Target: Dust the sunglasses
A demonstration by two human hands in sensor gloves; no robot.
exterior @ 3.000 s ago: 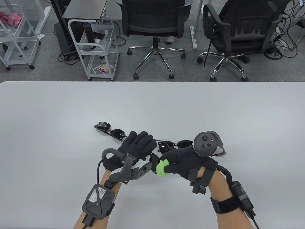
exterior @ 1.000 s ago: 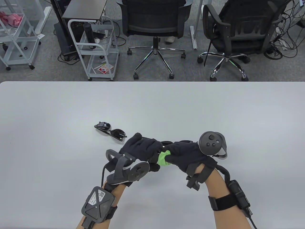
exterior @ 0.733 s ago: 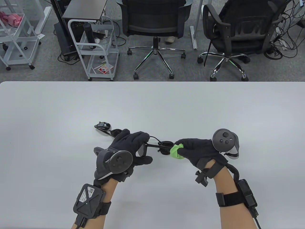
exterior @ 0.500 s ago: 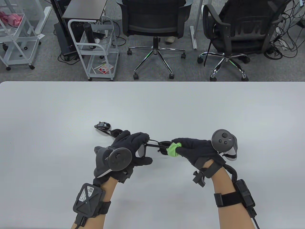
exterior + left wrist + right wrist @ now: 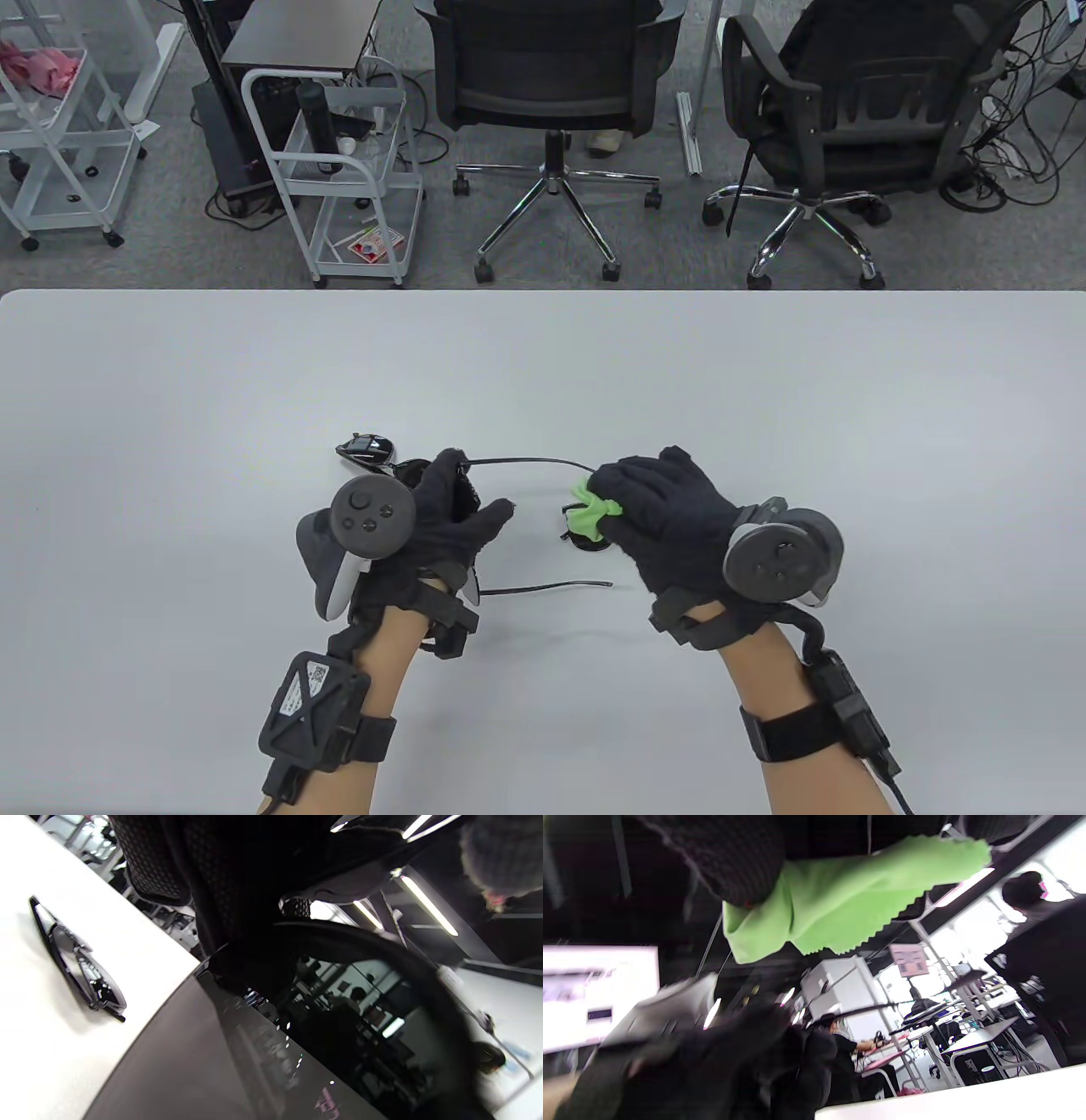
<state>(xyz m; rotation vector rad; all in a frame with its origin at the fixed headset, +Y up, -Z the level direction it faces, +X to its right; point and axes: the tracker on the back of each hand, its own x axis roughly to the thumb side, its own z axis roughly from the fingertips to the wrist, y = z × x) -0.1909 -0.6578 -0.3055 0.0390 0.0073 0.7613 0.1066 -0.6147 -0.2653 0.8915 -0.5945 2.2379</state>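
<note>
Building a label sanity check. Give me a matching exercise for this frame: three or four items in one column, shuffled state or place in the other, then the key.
Items
1. green cloth
2. held sunglasses
3. spare sunglasses
4. left hand

States
A. lying on the table, behind the left hand, untouched
B. bunched in the right hand, against a lens
C. temples unfolded, spanning between both hands
D. gripping one end of the open frame

Pairs: 1-B, 2-C, 3-A, 4-D
</note>
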